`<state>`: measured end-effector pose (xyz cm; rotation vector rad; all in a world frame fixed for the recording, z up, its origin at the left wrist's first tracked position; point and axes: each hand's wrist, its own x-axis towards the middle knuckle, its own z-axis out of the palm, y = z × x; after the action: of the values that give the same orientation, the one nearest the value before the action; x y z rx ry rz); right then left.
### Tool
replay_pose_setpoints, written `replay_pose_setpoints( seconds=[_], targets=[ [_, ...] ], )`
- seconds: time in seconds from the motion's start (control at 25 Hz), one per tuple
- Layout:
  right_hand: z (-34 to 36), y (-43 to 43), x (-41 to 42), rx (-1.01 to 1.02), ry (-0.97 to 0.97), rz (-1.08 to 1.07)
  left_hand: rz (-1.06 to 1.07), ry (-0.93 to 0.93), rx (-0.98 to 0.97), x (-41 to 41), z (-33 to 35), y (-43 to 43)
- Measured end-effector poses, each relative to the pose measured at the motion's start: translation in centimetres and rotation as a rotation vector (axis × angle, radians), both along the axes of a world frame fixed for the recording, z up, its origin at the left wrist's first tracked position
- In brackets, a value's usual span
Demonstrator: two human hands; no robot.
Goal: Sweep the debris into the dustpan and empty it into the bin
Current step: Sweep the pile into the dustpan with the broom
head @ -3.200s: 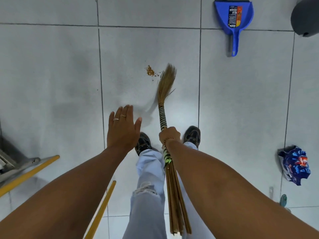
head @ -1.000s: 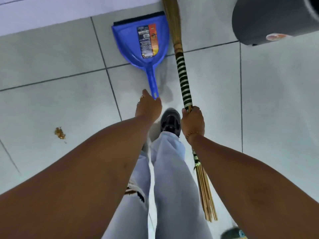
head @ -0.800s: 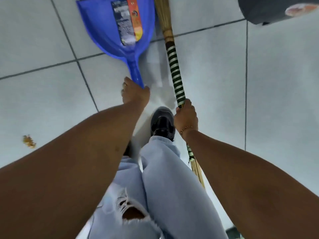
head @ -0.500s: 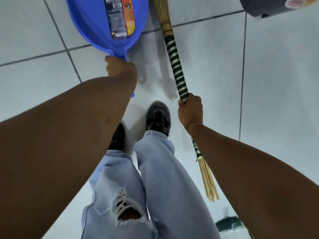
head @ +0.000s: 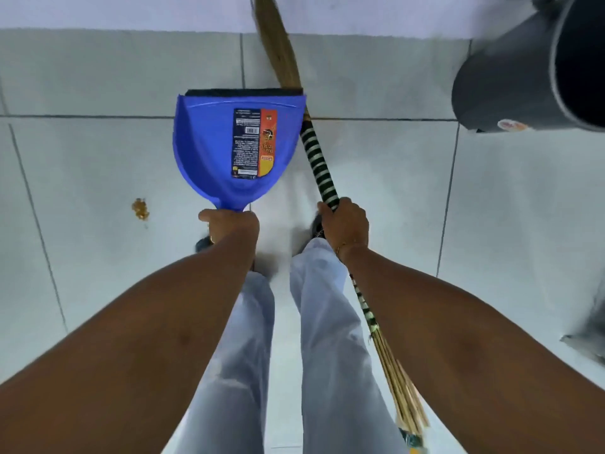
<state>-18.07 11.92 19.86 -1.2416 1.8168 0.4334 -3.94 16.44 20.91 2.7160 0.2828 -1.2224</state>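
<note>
My left hand (head: 229, 224) grips the handle of a blue dustpan (head: 209, 149), which is lifted off the floor with its black-lipped mouth pointing away from me. My right hand (head: 343, 221) is closed round the green-and-white striped shaft of a grass broom (head: 319, 165); its brown bristle head points to the far wall. A small pile of brown debris (head: 140, 209) lies on the white tiles left of the dustpan. A dark grey bin (head: 510, 70) stands at the top right.
The white tiled floor (head: 82, 165) meets a pale wall (head: 131, 11) along the top. My legs in light jeans and dark shoes stand below my hands. A grey object (head: 589, 342) shows at the right edge.
My left hand closed on the dustpan handle and raised the pan off the floor. The view has pulled back, so the debris pile and the wall show again. My right hand kept hold of the broom.
</note>
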Motion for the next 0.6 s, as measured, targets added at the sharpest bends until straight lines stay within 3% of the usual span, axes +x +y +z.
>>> replay_pose_setpoints(
  seconds=[0.2,0.4,0.6],
  targets=[
    [1.9,5.4,6.4,-0.089,0.007,0.251,-0.23,-0.157,-0.137,6.3,1.7,7.2],
    [0.0,14.7,12.7,-0.114,0.057,0.161,-0.172,-0.159,-0.25,11.8,2.1,16.5],
    [-4.0,24.6,18.0,-0.172,0.14,0.295,-0.298,-0.163,-0.132,18.1,-2.6,30.7]
  ],
)
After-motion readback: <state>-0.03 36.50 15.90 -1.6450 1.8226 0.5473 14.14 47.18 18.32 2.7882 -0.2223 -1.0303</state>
